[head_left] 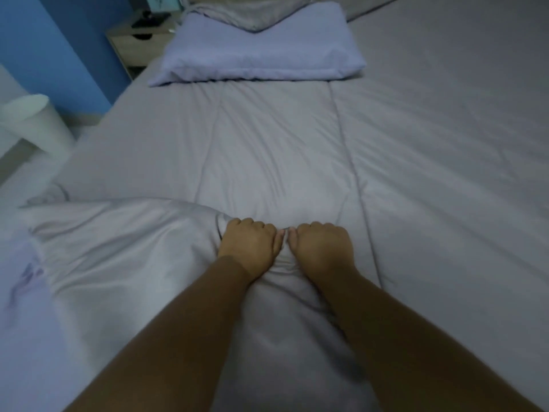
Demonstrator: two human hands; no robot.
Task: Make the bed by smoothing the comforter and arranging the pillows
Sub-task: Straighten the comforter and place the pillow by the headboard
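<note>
The comforter lies spread over the bed with its long axis running from the person up toward the head of the bed, its stitched seams following the same line. At the far end a pale pillow lies crosswise, its long side square to those seams, with a second, grey pillow tucked partly behind and on top of it. The comforter's near left part is bunched into a raised fold that runs sideways toward the bed's left edge, where it slumps over. To the right the cover lies flat and wide, with only shallow creases and nothing on it. Past the left edge stand a white bin, a blue wall and a nightstand beside the pillows. Both arms reach forward along the bed's axis. The left hand is closed in a fist around the fabric at the inner end of the fold; the right hand is also fisted, gripping the cloth just beside it. The thumbs nearly touch, with a small pinch of comforter between them, and wrinkles radiate from both grips.
</note>
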